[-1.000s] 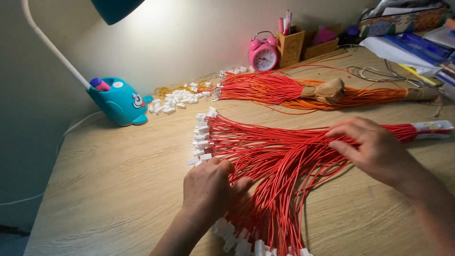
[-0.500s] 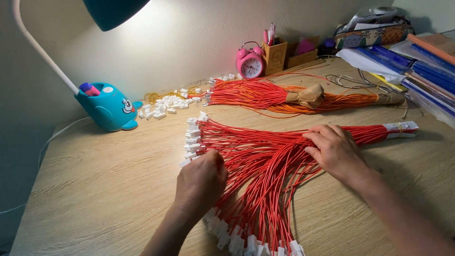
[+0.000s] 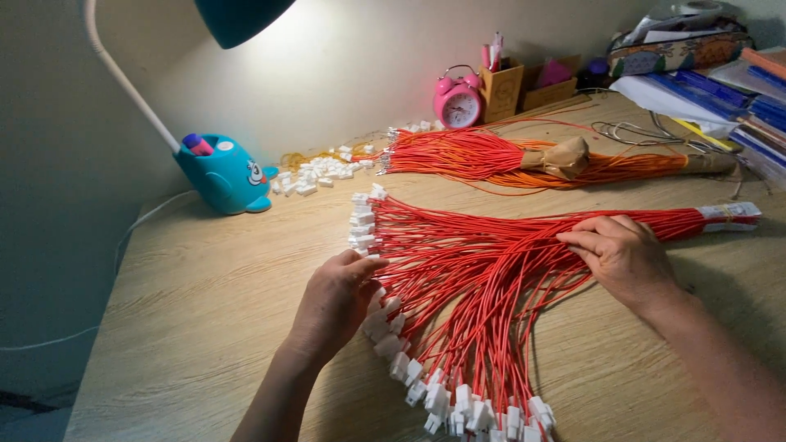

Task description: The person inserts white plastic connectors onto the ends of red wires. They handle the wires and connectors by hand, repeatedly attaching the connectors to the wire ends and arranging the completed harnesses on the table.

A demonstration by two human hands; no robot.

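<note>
A big fan of red wires (image 3: pixel 483 278) with white plastic connectors (image 3: pixel 446 397) on their ends lies spread across the wooden desk (image 3: pixel 205 295). Tape binds the fan together at its right end (image 3: pixel 729 216). My left hand (image 3: pixel 336 299) rests on the connector ends at the fan's left side, fingers curled around a few wires. My right hand (image 3: pixel 622 258) presses flat on the wires nearer the bound end, fingers spread over them.
A second red wire bundle (image 3: pixel 491 155) wrapped in brown paper lies behind. Loose white connectors (image 3: pixel 315 173) sit near a teal lamp base (image 3: pixel 225 176). A pink alarm clock (image 3: pixel 457 102), a pen holder (image 3: pixel 501 82) and stacked papers (image 3: pixel 704 90) are at the back right.
My left hand has slid slightly left along the connector ends; my right hand shifted right on the wires. The view tilted a little.
</note>
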